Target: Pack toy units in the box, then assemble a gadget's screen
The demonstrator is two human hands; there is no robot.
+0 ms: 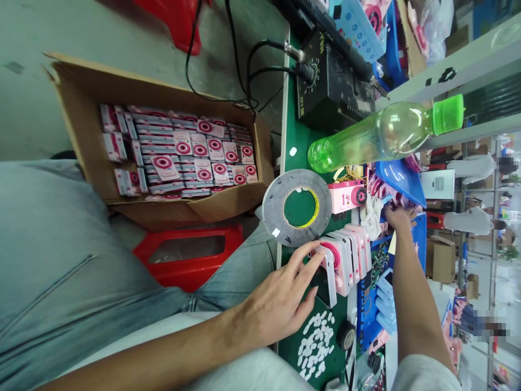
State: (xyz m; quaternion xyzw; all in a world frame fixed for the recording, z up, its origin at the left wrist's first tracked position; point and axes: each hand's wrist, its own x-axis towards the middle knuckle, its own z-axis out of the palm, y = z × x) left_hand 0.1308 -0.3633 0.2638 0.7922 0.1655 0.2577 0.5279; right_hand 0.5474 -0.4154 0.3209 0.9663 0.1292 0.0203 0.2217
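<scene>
My left hand (280, 296) is at the near end of a row of pink-and-white toy camera cases (353, 255) standing on edge. Its fingertips bend over the rim of the endmost case (330, 279), and the thumb lies by that case's dark face. A red ring shows just behind the fingertips. My right hand (401, 218) reaches into a blue bin (419, 236) among small pink parts; its fingers are partly hidden and blurred, so their grip is unclear. Beside the row lie a big grey tape roll (271, 203) and a pink toy camera (342, 196).
A green plastic bottle (366, 136) and a black control box (325, 87) with cables stand on the green mat. White stickers (315, 347) and a black tape roll (345, 334) lie nearby. A cardboard box (171, 214) full of toy cameras and a red stool (183, 271) are below the table.
</scene>
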